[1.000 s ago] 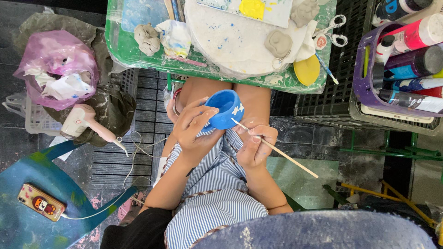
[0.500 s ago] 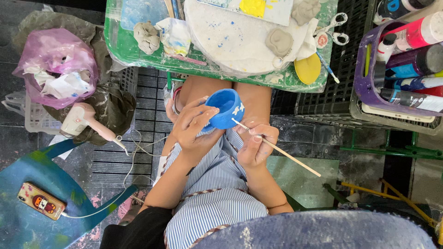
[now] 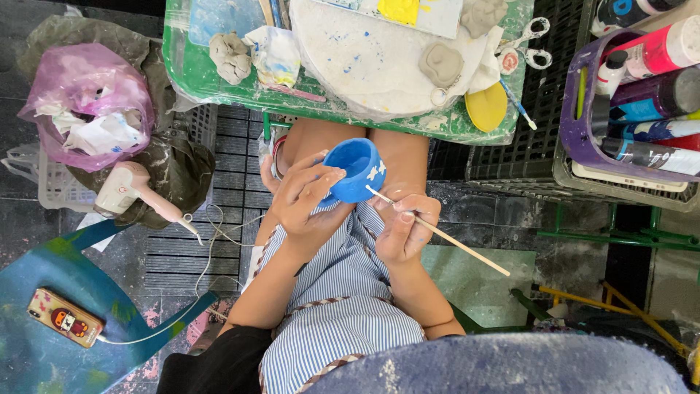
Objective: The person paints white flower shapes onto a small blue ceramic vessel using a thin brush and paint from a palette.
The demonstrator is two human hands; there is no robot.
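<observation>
Left hand (image 3: pixel 305 201) grips the small blue cup (image 3: pixel 355 170) from the side, fingers curled around its wall and thumb side under it, cup tilted with its mouth facing up toward the camera, held over the lap just below the edge of the green table (image 3: pixel 182 66). Right hand (image 3: pixel 403 228) pinches a thin wooden brush (image 3: pixel 437 231) like a pen, fingers closed tight on the stick, tip touching the cup's outer wall on its right side. Progress judgement: base coat looks done, cup reads solid blue inside and out; detail work is partly in, white marks show on the wall right where the brush tip sits, I count about 2 but they are too small to be sure. The rest of the visible wall has no marks, and the far side is hidden by the left hand, so can't tell how much of the pattern is left. On the table: round white board (image 3: pixel 364 58) speckled with blue, grey clay lumps (image 3: pixel 232 57), yellow disc (image 3: pixel 486 107), scissors (image 3: pixel 526 45). Paint bottles (image 3: pixel 642 95) sit in a purple basket on the right, hair dryer (image 3: pixel 135 191) and phone (image 3: pixel 64 317) well off to the left, untouched
</observation>
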